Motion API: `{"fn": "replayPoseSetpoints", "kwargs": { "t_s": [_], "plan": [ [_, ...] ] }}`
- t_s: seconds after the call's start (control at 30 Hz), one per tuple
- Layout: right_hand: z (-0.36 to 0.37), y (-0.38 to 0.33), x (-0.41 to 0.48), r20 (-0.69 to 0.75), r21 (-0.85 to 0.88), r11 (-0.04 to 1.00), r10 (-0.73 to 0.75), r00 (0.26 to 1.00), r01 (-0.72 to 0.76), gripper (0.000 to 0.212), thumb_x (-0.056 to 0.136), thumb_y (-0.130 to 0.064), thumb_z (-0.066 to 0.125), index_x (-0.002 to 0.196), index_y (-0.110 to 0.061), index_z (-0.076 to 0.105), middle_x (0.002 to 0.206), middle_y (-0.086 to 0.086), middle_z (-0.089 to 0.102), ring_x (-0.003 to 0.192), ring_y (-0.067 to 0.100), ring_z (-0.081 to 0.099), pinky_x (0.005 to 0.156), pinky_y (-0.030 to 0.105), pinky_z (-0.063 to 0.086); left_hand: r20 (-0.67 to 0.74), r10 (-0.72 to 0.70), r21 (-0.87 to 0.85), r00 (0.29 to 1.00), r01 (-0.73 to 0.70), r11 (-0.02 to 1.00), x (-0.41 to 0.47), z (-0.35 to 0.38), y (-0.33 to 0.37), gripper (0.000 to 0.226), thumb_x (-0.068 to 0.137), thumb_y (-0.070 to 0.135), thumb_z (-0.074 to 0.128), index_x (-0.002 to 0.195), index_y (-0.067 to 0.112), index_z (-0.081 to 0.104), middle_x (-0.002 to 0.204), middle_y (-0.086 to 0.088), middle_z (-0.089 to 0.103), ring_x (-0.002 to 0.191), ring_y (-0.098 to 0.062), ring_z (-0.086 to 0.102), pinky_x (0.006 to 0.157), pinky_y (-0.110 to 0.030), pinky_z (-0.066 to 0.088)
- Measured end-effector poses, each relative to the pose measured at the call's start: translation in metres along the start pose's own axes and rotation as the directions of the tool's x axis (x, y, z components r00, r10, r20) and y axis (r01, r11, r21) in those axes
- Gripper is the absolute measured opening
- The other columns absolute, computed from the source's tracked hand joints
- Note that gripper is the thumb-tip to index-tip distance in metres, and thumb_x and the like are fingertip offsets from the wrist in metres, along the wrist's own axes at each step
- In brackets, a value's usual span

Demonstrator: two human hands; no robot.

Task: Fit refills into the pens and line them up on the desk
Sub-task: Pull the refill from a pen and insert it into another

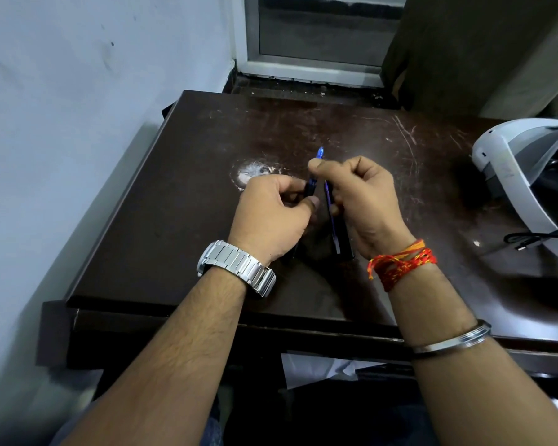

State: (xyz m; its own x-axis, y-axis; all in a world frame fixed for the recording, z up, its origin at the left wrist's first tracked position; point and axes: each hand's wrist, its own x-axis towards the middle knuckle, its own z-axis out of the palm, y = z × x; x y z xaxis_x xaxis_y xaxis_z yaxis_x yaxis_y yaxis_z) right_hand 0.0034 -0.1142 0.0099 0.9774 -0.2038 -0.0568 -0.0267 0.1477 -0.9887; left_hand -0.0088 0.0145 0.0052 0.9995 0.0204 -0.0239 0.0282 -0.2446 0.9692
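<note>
Over the dark table (174, 194), the left hand (271, 214) clamps its grip on a pen barrel (310, 187); the right hand (361, 194) pinches a blue refill (320, 153)

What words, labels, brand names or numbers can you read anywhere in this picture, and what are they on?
None can be read.
Headset: a faint mark on its white band, too blurred to read.
Watch: only its metal band shows, with no text.
Pen parts in the left hand and right hand: no print visible.
</note>
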Motion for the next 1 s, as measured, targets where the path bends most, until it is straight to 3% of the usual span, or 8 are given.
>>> {"fn": "replayPoseSetpoints", "kwargs": {
  "t_s": [0.07, 0.13, 0.2, 0.4, 0.5, 0.63, 0.77, 1.0],
  "plan": [
    [0.0022, 0.0001, 0.0005, 0.011, 0.077, 0.996, 0.036, 0.999, -0.037, 0.021, 0.076, -0.011, 0.077, 0.073, -0.018, 0.057, 0.071, 0.003, 0.064, 0.057, 0.010, 0.054, 0.051, 0.027, 0.043, 0.017, -0.003, -0.006, 1.000, 0.003, 1.000, -0.0004, 0.0001, 0.0006, 0.011, 0.080, 0.011, 0.074, 0.086, 0.020, 0.073, 0.075, -0.005, 0.075, 0.067, -0.022, 0.074, 0.067, -0.046, 0.061],
    [0.0041, 0.0013, -0.0005, 0.008, 0.100, 0.995, 0.029, 1.000, -0.030, 0.027, 0.074, -0.003, 0.079, 0.085, -0.016, 0.059, 0.077, 0.006, 0.068, 0.063, 0.013, 0.060, 0.053, 0.026, 0.048, 0.020, 0.032, 0.037, 0.999, -0.033, 0.999, -0.0011, 0.0000, 0.0010, 0.009, 0.080, 0.013, 0.074, 0.087, 0.018, 0.075, 0.072, -0.002, 0.075, 0.065, -0.021, 0.073, 0.067, -0.044, 0.061],
    [0.0042, 0.0016, -0.0007, -0.009, 0.070, 0.998, 0.003, 1.000, -0.002, 0.036, 0.068, -0.006, 0.086, 0.089, -0.016, 0.058, 0.069, 0.002, 0.060, 0.060, 0.014, 0.055, 0.049, 0.023, 0.046, -0.001, 0.065, 0.097, 0.998, -0.065, 0.993, -0.0014, -0.0002, 0.0016, 0.010, 0.078, 0.018, 0.075, 0.088, 0.017, 0.075, 0.075, 0.002, 0.075, 0.067, -0.019, 0.072, 0.070, -0.040, 0.060],
    [0.0029, 0.0040, 0.0008, 0.032, 0.079, 0.997, 0.020, 0.999, -0.023, 0.023, 0.070, -0.009, 0.085, 0.085, -0.013, 0.068, 0.073, 0.007, 0.063, 0.056, 0.009, 0.056, 0.050, 0.021, 0.045, -0.008, 0.054, 0.105, 0.999, -0.053, 0.993, -0.0021, -0.0011, 0.0033, 0.008, 0.077, 0.018, 0.076, 0.085, 0.018, 0.074, 0.072, 0.000, 0.075, 0.065, -0.022, 0.072, 0.068, -0.042, 0.060],
    [0.0027, 0.0051, 0.0011, 0.032, 0.065, 0.997, 0.035, 0.999, -0.037, 0.025, 0.069, -0.012, 0.085, 0.086, -0.013, 0.067, 0.072, 0.007, 0.061, 0.061, 0.013, 0.054, 0.050, 0.022, 0.045, -0.027, 0.062, 0.125, 0.998, -0.059, 0.990, -0.0012, -0.0019, 0.0029, 0.010, 0.076, 0.021, 0.077, 0.086, 0.020, 0.073, 0.074, 0.003, 0.074, 0.065, -0.017, 0.071, 0.066, -0.035, 0.060],
    [0.0044, 0.0063, 0.0023, 0.028, 0.095, 0.995, 0.022, 0.999, -0.024, 0.026, 0.070, -0.004, 0.084, 0.089, -0.010, 0.066, 0.068, 0.004, 0.061, 0.053, 0.008, 0.053, 0.052, 0.022, 0.046, -0.033, 0.101, 0.167, 0.994, -0.094, 0.981, -0.0014, -0.0007, 0.0019, 0.008, 0.076, 0.022, 0.076, 0.083, 0.020, 0.075, 0.073, 0.005, 0.073, 0.055, -0.005, 0.063, 0.058, -0.021, 0.052],
    [0.0049, 0.0056, 0.0015, 0.040, 0.095, 0.994, 0.045, 0.998, -0.049, 0.023, 0.070, -0.009, 0.082, 0.089, -0.012, 0.069, 0.068, 0.000, 0.065, 0.053, 0.005, 0.056, 0.051, 0.022, 0.046, -0.027, 0.082, 0.150, 0.996, -0.077, 0.986, -0.0007, -0.0005, 0.0012, 0.010, 0.076, 0.021, 0.077, 0.086, 0.019, 0.075, 0.075, 0.004, 0.074, 0.065, -0.014, 0.070, 0.064, -0.027, 0.057],
    [0.0044, 0.0048, -0.0005, 0.035, 0.079, 0.996, 0.044, 0.998, -0.046, 0.021, 0.073, -0.008, 0.081, 0.092, -0.005, 0.072, 0.067, 0.004, 0.064, 0.055, 0.008, 0.057, 0.049, 0.021, 0.045, -0.041, 0.100, 0.190, 0.994, -0.090, 0.978, -0.0014, -0.0005, 0.0017, 0.007, 0.075, 0.022, 0.078, 0.080, 0.025, 0.073, 0.072, 0.008, 0.072, 0.059, -0.008, 0.067, 0.059, -0.021, 0.054]
  ]
}}
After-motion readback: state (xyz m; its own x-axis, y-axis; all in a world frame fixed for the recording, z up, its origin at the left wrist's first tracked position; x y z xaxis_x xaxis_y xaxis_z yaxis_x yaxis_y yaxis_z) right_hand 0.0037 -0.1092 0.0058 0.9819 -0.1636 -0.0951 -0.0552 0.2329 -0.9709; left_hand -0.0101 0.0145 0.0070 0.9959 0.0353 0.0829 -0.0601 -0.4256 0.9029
